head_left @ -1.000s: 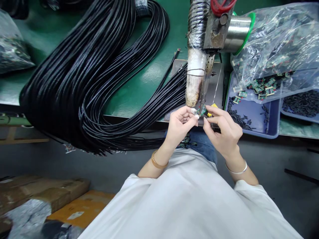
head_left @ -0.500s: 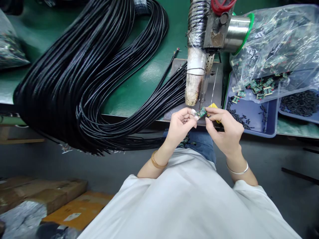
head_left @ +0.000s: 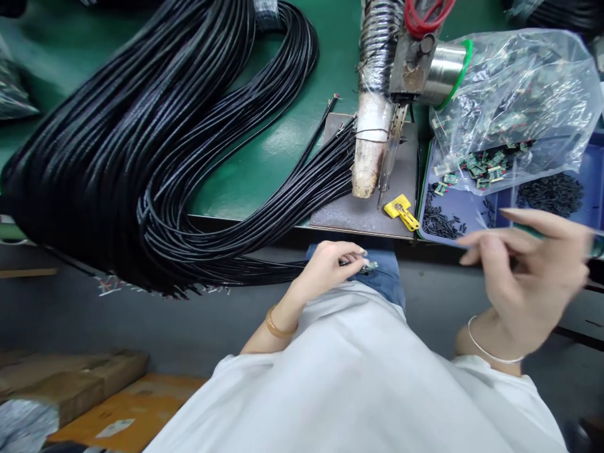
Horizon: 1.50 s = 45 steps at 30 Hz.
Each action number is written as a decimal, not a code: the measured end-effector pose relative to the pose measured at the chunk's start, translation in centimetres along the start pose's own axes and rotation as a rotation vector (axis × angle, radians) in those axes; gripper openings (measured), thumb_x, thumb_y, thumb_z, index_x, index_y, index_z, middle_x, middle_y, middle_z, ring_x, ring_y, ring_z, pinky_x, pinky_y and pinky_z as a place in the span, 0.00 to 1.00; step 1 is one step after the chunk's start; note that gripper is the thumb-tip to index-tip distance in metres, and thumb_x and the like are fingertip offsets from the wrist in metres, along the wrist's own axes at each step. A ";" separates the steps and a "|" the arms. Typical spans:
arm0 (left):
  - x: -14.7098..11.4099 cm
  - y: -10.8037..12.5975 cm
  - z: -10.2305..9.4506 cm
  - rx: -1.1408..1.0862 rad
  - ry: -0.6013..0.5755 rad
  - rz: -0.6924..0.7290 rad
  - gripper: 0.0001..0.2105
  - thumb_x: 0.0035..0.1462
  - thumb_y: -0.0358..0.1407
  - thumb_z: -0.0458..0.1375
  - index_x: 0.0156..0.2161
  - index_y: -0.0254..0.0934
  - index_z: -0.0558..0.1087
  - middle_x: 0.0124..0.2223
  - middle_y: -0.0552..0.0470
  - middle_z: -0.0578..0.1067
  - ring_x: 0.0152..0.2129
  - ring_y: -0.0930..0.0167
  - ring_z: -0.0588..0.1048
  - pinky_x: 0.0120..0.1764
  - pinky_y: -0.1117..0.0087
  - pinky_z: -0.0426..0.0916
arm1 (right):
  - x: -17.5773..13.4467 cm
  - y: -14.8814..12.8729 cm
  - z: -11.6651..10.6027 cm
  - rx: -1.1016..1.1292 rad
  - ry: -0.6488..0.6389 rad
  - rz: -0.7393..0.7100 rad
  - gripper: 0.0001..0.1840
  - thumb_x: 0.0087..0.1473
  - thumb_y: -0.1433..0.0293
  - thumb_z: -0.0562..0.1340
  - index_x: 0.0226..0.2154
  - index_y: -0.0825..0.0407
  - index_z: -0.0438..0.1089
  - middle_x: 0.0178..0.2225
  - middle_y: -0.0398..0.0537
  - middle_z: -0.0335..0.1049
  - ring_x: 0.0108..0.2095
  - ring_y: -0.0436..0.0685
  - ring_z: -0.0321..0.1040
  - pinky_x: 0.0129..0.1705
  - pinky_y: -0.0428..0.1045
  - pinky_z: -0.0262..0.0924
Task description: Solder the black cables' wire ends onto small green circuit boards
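My left hand [head_left: 328,269] is over the lap at the table's front edge, thumb and fingers pinched together. A small green circuit board [head_left: 370,267] shows at its fingertips, partly covered; it seems gripped there. Out to the right, my right hand [head_left: 531,277] is raised in front of the blue trays, slightly smeared by motion. Its fingers are apart and nothing shows in them. A yellow clip-like tool [head_left: 401,212] lies on the grey plate [head_left: 337,217] below a soldering iron [head_left: 389,154].
A thick bundle of black cables [head_left: 94,145] spreads across the left. A solder spool [head_left: 446,72] hangs beside a wrapped duct [head_left: 372,119]. At the right, a plastic bag of circuit boards [head_left: 519,94] rests over a blue tray [head_left: 427,234] with small black tubes [head_left: 438,220].
My left hand has dropped from the plate's edge to the lap. My right hand has left the board and swung right toward the trays, uncovering the yellow tool.
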State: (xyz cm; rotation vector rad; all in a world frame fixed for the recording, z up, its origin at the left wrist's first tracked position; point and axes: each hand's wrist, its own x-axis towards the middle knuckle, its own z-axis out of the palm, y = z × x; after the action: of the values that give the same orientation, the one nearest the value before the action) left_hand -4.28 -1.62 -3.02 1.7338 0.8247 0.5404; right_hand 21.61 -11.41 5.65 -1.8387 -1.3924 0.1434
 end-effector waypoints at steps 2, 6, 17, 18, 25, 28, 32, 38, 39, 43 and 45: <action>0.0 -0.2 -0.9 0.047 0.256 0.079 0.06 0.59 0.37 0.63 0.38 0.36 0.79 0.37 0.46 0.82 0.31 0.69 0.79 0.37 0.69 0.73 | 1.0 0.6 0.5 -0.116 -0.123 0.027 0.12 0.62 0.63 0.62 0.49 0.43 0.68 0.34 0.45 0.81 0.34 0.58 0.80 0.30 0.50 0.69; 1.8 -0.5 -3.2 0.598 0.586 0.213 0.09 0.61 0.35 0.61 0.46 0.40 0.80 0.45 0.43 0.79 0.44 0.60 0.74 0.50 0.56 0.68 | 4.0 4.2 2.2 -0.386 -0.101 0.001 0.08 0.60 0.61 0.65 0.38 0.48 0.69 0.32 0.47 0.80 0.31 0.56 0.77 0.35 0.49 0.63; 8.3 -0.9 -6.5 0.699 0.554 0.177 0.12 0.62 0.31 0.55 0.47 0.34 0.78 0.42 0.43 0.77 0.38 0.62 0.74 0.44 0.63 0.67 | 8.6 7.4 5.4 -0.444 -0.229 -0.185 0.05 0.54 0.70 0.65 0.29 0.49 0.68 0.34 0.45 0.71 0.32 0.55 0.66 0.35 0.50 0.56; 8.3 -0.7 -6.7 0.651 0.555 0.174 0.10 0.60 0.31 0.56 0.43 0.34 0.79 0.39 0.45 0.77 0.35 0.64 0.74 0.41 0.65 0.66 | 8.4 7.4 5.2 -0.435 -0.221 -0.170 0.06 0.54 0.69 0.65 0.28 0.49 0.68 0.34 0.45 0.70 0.31 0.55 0.66 0.35 0.50 0.58; 7.1 0.5 -6.6 -0.011 0.821 0.128 0.05 0.52 0.30 0.62 0.32 0.37 0.70 0.24 0.59 0.66 0.18 0.78 0.62 0.25 0.75 0.57 | 5.3 6.6 3.1 -0.011 0.035 0.019 0.08 0.53 0.66 0.68 0.29 0.50 0.70 0.31 0.42 0.71 0.31 0.53 0.70 0.31 0.48 0.68; 5.0 2.0 -5.9 -0.466 0.558 0.120 0.08 0.53 0.36 0.65 0.34 0.37 0.70 0.24 0.59 0.70 0.13 0.82 0.58 0.19 0.77 0.53 | 4.0 4.9 2.6 0.346 0.071 0.086 0.11 0.51 0.65 0.71 0.30 0.50 0.68 0.32 0.41 0.73 0.26 0.50 0.72 0.28 0.48 0.72; 2.1 3.3 -2.9 -0.724 -0.092 -0.085 0.11 0.50 0.37 0.69 0.33 0.35 0.74 0.24 0.54 0.74 0.15 0.77 0.67 0.18 0.76 0.60 | 2.2 1.8 3.8 0.637 -0.069 0.024 0.12 0.53 0.66 0.70 0.28 0.50 0.66 0.32 0.39 0.71 0.19 0.46 0.68 0.20 0.43 0.69; 2.2 2.1 1.9 -0.820 0.107 -0.266 0.13 0.46 0.38 0.72 0.33 0.33 0.76 0.28 0.54 0.77 0.15 0.83 0.63 0.18 0.81 0.57 | -0.1 -1.2 8.3 0.770 -0.248 0.165 0.11 0.55 0.66 0.69 0.30 0.52 0.67 0.33 0.41 0.72 0.26 0.47 0.73 0.29 0.44 0.76; 2.4 1.9 2.2 -0.808 0.134 -0.244 0.13 0.45 0.38 0.73 0.32 0.32 0.77 0.29 0.53 0.78 0.18 0.82 0.67 0.22 0.80 0.63 | -0.3 -1.3 8.8 0.785 -0.262 0.183 0.11 0.55 0.66 0.69 0.29 0.52 0.67 0.33 0.41 0.72 0.26 0.47 0.73 0.30 0.44 0.76; 2.9 1.9 2.2 -0.752 0.194 -0.177 0.14 0.44 0.39 0.73 0.31 0.32 0.78 0.30 0.52 0.79 0.26 0.76 0.75 0.35 0.75 0.71 | -0.9 -1.5 9.9 0.788 -0.277 0.202 0.08 0.55 0.68 0.69 0.30 0.51 0.69 0.34 0.42 0.72 0.29 0.47 0.73 0.33 0.44 0.76; 3.1 2.1 2.0 -0.724 0.218 -0.158 0.13 0.45 0.39 0.73 0.31 0.32 0.77 0.29 0.53 0.78 0.26 0.77 0.74 0.35 0.76 0.70 | -1.3 -1.5 10.1 0.697 -0.163 0.138 0.05 0.56 0.69 0.68 0.31 0.49 0.71 0.37 0.44 0.72 0.32 0.50 0.74 0.34 0.46 0.76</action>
State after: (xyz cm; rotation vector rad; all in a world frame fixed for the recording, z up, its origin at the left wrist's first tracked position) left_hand -0.29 -0.91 -1.74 0.9513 0.7786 0.8097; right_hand 14.66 -7.12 -0.57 -1.3462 -1.1205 0.7627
